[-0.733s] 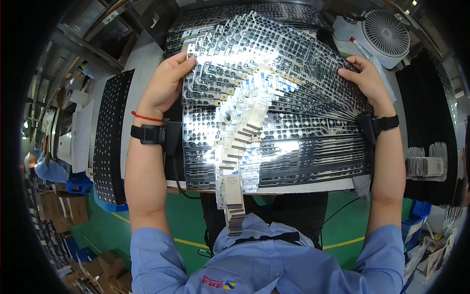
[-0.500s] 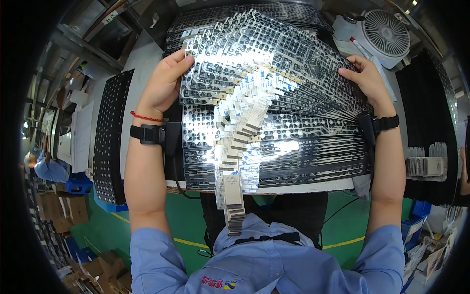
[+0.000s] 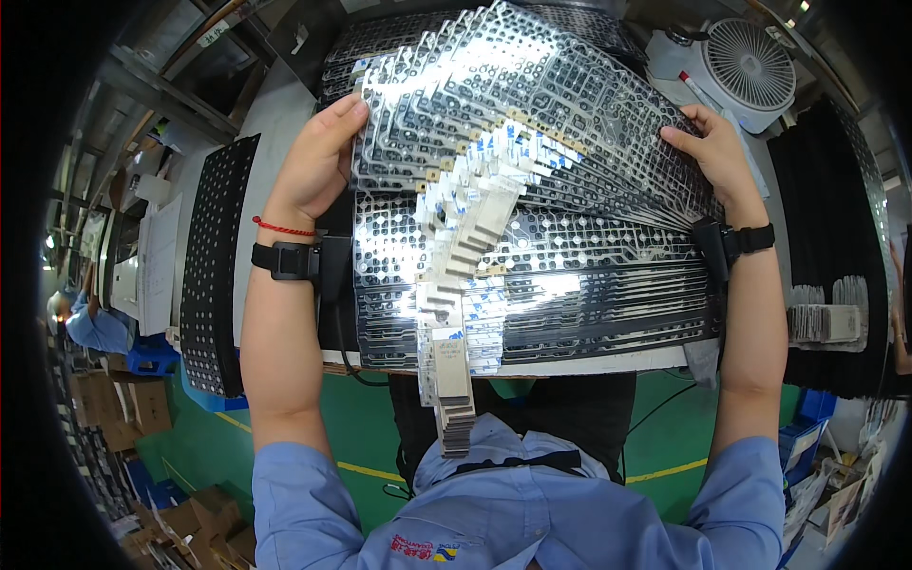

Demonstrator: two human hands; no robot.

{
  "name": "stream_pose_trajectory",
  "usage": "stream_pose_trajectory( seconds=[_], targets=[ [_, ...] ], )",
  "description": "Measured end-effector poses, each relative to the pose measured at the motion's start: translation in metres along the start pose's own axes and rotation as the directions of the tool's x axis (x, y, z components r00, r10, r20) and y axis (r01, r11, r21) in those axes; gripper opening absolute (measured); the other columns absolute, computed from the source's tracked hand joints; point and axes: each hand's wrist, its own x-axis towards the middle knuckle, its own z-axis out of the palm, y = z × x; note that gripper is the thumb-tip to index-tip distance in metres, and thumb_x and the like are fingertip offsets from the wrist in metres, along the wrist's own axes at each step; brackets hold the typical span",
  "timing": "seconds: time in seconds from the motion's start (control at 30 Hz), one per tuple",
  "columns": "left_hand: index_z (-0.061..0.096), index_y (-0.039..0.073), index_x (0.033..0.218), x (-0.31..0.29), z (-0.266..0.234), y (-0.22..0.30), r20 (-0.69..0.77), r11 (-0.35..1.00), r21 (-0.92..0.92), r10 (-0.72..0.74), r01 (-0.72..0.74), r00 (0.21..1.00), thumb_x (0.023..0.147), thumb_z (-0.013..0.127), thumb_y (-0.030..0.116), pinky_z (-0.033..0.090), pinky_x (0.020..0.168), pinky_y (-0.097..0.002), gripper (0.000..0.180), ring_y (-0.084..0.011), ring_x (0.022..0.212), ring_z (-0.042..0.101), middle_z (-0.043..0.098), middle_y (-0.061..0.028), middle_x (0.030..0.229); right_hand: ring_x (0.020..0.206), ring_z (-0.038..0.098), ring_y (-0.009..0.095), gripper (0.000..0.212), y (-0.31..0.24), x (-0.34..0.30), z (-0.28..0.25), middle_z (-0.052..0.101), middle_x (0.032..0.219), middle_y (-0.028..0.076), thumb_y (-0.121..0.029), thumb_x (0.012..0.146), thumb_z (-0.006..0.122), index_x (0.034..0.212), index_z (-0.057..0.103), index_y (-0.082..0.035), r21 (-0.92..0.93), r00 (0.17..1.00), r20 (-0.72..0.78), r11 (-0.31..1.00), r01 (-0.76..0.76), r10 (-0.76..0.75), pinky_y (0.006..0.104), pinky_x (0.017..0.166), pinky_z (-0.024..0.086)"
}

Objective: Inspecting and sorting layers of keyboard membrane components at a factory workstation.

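Observation:
A fanned batch of thin, clear keyboard membrane sheets [image 3: 560,85], printed with dark rounded marks, spreads between my hands. My left hand [image 3: 318,157] is closed on the sheets' left edge, thumb on top. At their right edge my right hand [image 3: 714,157] pinches them, thumb on top and fingers behind. Pale flat connector tails [image 3: 489,223] with white-and-blue backing strips hang from the sheets in an overlapping row toward me. Beneath lies a layered stack of the same membrane sheets [image 3: 608,309], its near edges staggered. The tails' lowest ends [image 3: 456,432] hang over the table's front edge.
A white fan [image 3: 749,66] stands at the back right. Black stacked sheets [image 3: 217,266] lie to the left, with another dark stack [image 3: 826,237] to the right, beside a bundle of pale tails [image 3: 826,321]. More sheets [image 3: 589,28] lie behind. Cardboard boxes [image 3: 204,522] sit on the floor.
The far edge of the fanned sheets has tipped up and away from me, and the glare on them has shifted. Both hands keep their hold, almost in place.

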Motion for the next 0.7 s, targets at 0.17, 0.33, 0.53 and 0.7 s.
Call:
stream_pose_trajectory(
  seconds=[0.17,0.33,0.53,0.7],
  targets=[
    [0.059,0.001,0.125,-0.005,0.000,0.004,0.049,0.972,0.184,-0.154,0.143,0.987,0.105,0.056,0.021,0.051,0.058,-0.0165,0.029,-0.0038,0.073,0.066,0.072,-0.0035,0.101,0.082,0.065,0.008,0.023,-0.001,0.001,-0.002,0.072,0.095,0.003,-0.010,0.087,0.078,0.105,0.068,0.001,0.019,0.999,-0.034,1.000,-0.023,0.023,0.0226,0.076,0.052],
    [0.058,0.003,0.125,-0.004,0.001,0.002,0.061,0.975,0.196,-0.116,0.102,0.991,0.104,0.056,0.020,0.047,0.049,-0.0143,0.027,-0.0024,0.059,0.061,0.071,-0.0019,0.091,0.083,0.065,0.008,0.024,-0.002,0.000,0.001,0.072,0.096,0.003,-0.009,0.087,0.078,0.107,0.068,0.001,0.031,0.999,-0.035,0.999,-0.013,0.014,0.0221,0.077,0.052],
    [0.058,0.003,0.125,-0.005,0.000,0.003,0.042,0.973,0.199,-0.128,0.117,0.991,0.105,0.056,0.021,0.046,0.050,-0.0140,0.028,-0.0021,0.061,0.062,0.072,-0.0025,0.095,0.085,0.065,0.008,0.026,-0.007,-0.001,0.005,0.072,0.098,0.004,-0.009,0.087,0.078,0.108,0.068,0.001,0.030,1.000,-0.025,1.000,0.010,-0.009,0.0221,0.079,0.051],
    [0.053,0.003,0.132,-0.009,0.009,0.006,0.019,0.954,0.271,-0.136,0.126,0.991,0.103,0.060,0.029,0.047,0.055,-0.0160,0.039,-0.0053,0.068,0.065,0.071,-0.0034,0.102,0.085,0.065,0.008,0.026,-0.005,-0.001,0.003,0.071,0.098,0.003,-0.008,0.087,0.078,0.109,0.068,0.002,0.034,1.000,-0.022,0.999,0.015,-0.015,0.0221,0.079,0.051]
  ],
)
